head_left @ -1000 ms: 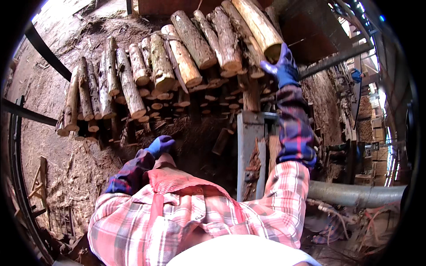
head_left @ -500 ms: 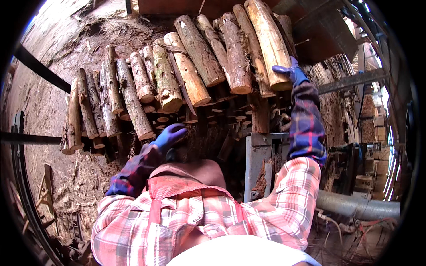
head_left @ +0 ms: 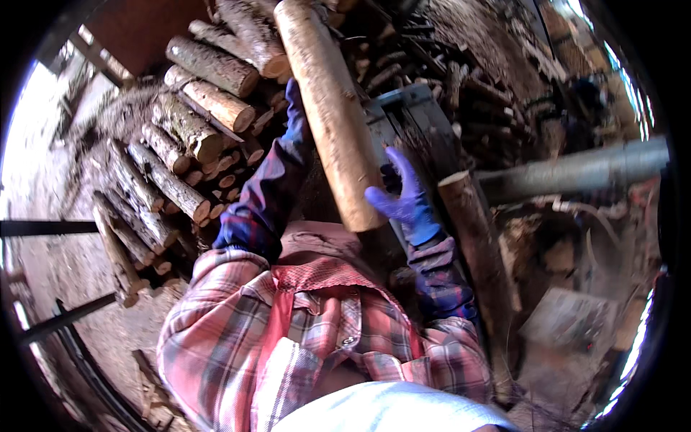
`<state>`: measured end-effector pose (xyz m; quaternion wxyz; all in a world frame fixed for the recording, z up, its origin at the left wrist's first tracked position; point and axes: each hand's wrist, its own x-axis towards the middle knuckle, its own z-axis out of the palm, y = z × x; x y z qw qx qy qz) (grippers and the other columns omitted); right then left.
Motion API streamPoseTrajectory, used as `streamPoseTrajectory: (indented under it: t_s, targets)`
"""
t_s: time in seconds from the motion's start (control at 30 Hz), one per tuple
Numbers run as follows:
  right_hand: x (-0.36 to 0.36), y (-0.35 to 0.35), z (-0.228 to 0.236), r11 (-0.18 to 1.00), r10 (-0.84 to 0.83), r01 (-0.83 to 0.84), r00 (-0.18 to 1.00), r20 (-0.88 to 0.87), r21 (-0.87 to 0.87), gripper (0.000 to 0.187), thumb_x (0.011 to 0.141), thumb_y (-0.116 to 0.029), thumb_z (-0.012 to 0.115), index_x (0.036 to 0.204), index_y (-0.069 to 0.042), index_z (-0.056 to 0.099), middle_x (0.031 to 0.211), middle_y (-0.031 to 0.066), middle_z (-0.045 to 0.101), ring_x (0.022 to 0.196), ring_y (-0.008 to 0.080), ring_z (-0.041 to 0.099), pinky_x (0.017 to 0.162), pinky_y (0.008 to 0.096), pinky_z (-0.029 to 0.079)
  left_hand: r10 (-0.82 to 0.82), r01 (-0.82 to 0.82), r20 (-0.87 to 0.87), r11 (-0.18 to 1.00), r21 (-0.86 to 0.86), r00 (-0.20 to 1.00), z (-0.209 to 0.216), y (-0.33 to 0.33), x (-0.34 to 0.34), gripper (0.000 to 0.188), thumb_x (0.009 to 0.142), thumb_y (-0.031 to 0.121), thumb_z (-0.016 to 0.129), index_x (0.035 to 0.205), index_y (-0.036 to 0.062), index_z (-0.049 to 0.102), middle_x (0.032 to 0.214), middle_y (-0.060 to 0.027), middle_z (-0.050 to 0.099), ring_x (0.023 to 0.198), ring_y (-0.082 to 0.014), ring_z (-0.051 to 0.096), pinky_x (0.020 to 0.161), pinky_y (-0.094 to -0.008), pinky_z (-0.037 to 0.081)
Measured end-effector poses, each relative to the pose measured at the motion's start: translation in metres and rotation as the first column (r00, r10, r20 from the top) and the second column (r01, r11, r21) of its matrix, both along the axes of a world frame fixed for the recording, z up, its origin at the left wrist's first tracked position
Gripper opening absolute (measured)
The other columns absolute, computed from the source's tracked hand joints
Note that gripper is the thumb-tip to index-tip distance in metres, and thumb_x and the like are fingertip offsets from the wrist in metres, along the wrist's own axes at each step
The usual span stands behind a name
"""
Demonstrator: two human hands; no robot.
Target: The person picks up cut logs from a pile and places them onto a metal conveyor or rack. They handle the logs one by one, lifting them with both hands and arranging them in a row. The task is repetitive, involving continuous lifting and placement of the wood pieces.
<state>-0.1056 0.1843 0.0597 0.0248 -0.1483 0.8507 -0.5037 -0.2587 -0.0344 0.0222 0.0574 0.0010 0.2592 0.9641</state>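
Observation:
A long pale log (head_left: 325, 108) runs from the top of the view down toward my chest. My right hand (head_left: 400, 201), in a blue glove, grips it near its lower end. My left hand (head_left: 294, 97), also gloved in blue, reaches up along the log's left side and holds it higher up, partly hidden behind it. The log is lifted off the stacked logs (head_left: 188, 137) that lie to my left with their cut ends facing me.
A shorter dark log (head_left: 469, 230) stands on end just right of my right hand. Behind the held log is a blue-grey metal machine frame (head_left: 414, 108). A thick grey pipe (head_left: 576, 171) crosses at the right. Black metal bars (head_left: 43, 229) sit at the left over dirt and bark litter.
My right hand was on a top log of the stack; that log has come off and is now held by both hands in front of me. The view has swung right.

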Motion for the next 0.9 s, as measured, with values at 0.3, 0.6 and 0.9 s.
streamPoseTrajectory:
  t_s: [0.3,0.6,0.9]
  targets:
    - [0.095,0.036,-0.047,0.676,0.249,0.046,0.925,0.286,-0.736,0.112,0.063,-0.031,0.083,0.150,-0.006,0.017,0.144,0.0127,0.036,0.132,0.0251,0.036,0.110,0.0398,0.027,0.013,-0.036,-0.111,0.977,-0.209,0.994,-0.029,0.104,0.110,0.077,0.084,0.063,0.055,0.132,0.0031,0.048,0.122,-0.0151,0.059,0.112,-0.0303,0.057,0.102,-0.0441,0.041]
    - [0.143,0.062,-0.016,0.548,0.219,0.151,0.923,0.316,-0.823,0.111,0.061,-0.030,0.080,0.149,-0.007,0.017,0.143,0.0139,0.038,0.130,0.0286,0.039,0.108,0.0422,0.032,0.022,-0.134,-0.330,0.938,-0.321,0.944,0.001,0.142,0.140,0.077,0.084,0.062,0.054,0.133,0.0017,0.047,0.122,-0.0150,0.059,0.114,-0.0292,0.056,0.102,-0.0429,0.040]
    - [0.023,0.154,0.031,0.831,0.006,0.001,1.000,0.010,-0.557,0.090,0.064,-0.019,0.084,0.139,-0.005,0.037,0.122,0.0119,0.054,0.109,0.0254,0.054,0.095,0.0356,0.047,-0.114,-0.094,-0.252,0.722,-0.686,0.961,0.053,0.087,0.161,0.053,0.093,0.040,0.056,0.133,0.0062,0.048,0.123,-0.0116,0.059,0.115,-0.0212,0.057,0.095,-0.0343,0.044]
